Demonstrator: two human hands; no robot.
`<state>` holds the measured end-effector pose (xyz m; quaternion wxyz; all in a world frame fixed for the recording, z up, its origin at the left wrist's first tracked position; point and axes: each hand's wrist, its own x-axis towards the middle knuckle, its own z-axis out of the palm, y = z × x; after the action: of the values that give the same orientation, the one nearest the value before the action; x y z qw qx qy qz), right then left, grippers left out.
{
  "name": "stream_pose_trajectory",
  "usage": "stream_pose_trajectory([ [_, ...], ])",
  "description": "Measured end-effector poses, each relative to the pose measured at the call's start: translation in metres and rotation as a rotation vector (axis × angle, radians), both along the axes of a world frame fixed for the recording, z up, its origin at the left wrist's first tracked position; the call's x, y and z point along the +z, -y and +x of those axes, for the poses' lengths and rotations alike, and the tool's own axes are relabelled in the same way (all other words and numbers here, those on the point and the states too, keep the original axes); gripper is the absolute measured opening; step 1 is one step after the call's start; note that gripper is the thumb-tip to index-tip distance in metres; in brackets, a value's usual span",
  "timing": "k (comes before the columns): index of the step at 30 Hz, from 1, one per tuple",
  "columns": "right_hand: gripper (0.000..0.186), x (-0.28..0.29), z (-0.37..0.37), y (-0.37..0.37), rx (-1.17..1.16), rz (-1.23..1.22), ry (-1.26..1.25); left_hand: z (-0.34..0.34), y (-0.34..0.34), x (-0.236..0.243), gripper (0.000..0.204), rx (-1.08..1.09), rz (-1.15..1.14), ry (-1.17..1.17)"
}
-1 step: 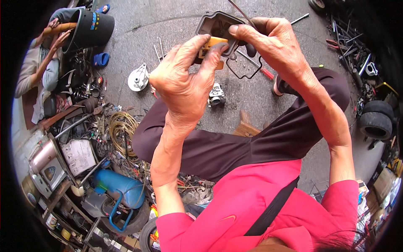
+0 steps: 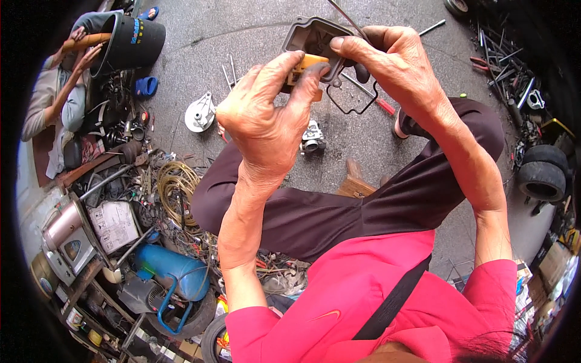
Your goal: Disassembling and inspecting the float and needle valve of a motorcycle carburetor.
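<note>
My left hand is closed, pinching a small yellow carburetor float between thumb and fingers. Up against it is a dark grey metal float bowl, its hollow side facing me, which my right hand grips by the right edge. A thin metal rod sticks out beyond my right fingers; its other end is hidden by them. From the bowl's lower corner hangs a loop of black rubber gasket. Below my hands, a small silver carburetor body rests on the ground.
A round silver brake plate and a red-handled screwdriver lie on the ground. At left sit another person, a black bucket, coiled hose and a blue tank. Tools and tyres are heaped at right.
</note>
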<state>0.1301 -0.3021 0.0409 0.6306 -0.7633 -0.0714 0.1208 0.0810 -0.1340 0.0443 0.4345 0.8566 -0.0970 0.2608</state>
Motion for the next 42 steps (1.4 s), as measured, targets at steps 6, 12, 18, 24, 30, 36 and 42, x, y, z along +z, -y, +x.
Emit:
stream_pose_trajectory([
  [6,0.029,0.004,-0.004,0.001,-0.003,-0.034,-0.063,-0.001,0.001,0.004,0.029,-0.048,0.088,0.129],
  [12,0.021,0.005,-0.003,0.005,-0.011,0.039,-0.109,-0.001,0.005,0.011,0.031,0.031,-0.036,0.054],
  [18,0.021,0.002,-0.002,0.01,-0.033,-0.012,-0.195,0.007,0.002,0.02,0.027,0.084,-0.64,-0.251],
  [24,0.022,0.012,-0.002,0.013,-0.069,0.101,-0.225,0.023,-0.031,0.002,0.012,0.042,-1.434,-0.626],
  [30,0.022,0.026,-0.006,0.015,-0.119,0.116,-0.271,0.02,-0.018,-0.007,0.013,0.06,-1.163,-0.655],
  [36,0.023,0.016,-0.007,0.015,-0.133,0.115,-0.212,0.017,-0.002,-0.006,0.015,-0.11,-0.871,-0.661],
  [42,0.022,0.02,-0.009,0.014,-0.111,0.122,-0.172,0.018,0.004,-0.019,0.021,-0.088,-1.193,-0.672],
])
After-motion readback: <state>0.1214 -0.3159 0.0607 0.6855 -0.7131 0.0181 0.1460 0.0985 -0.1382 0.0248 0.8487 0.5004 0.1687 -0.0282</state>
